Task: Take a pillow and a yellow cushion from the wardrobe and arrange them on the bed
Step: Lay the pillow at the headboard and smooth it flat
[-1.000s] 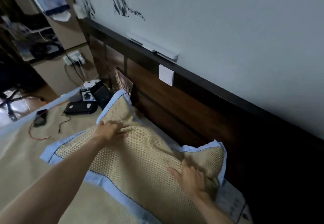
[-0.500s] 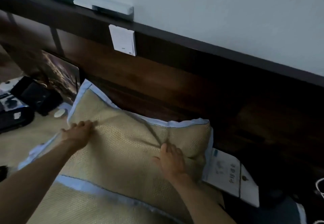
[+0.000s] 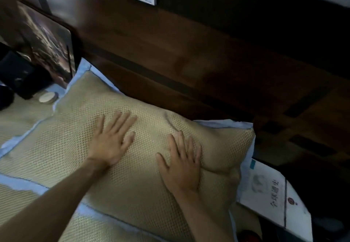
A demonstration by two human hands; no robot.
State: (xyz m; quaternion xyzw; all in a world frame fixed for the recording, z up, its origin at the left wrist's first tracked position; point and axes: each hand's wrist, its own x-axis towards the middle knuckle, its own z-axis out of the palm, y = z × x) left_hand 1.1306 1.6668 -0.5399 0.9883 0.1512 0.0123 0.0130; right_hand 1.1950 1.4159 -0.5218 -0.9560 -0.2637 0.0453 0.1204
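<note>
I see both hands flat on the pillow (image 3: 79, 139) — a tan mesh one with pale blue edging, lying on the bed (image 3: 17, 120) with its far edge against the dark wooden headboard (image 3: 189, 56). My left hand (image 3: 111, 141) presses near the pillow's middle, fingers spread wide and gripping nothing; my right hand (image 3: 181, 166), at about four o'clock from it, lies just as open, palm down. A white book (image 3: 269, 190) sits just beside the pillow at three o'clock — a small round tin (image 3: 47, 97) at ten o'clock.
</note>
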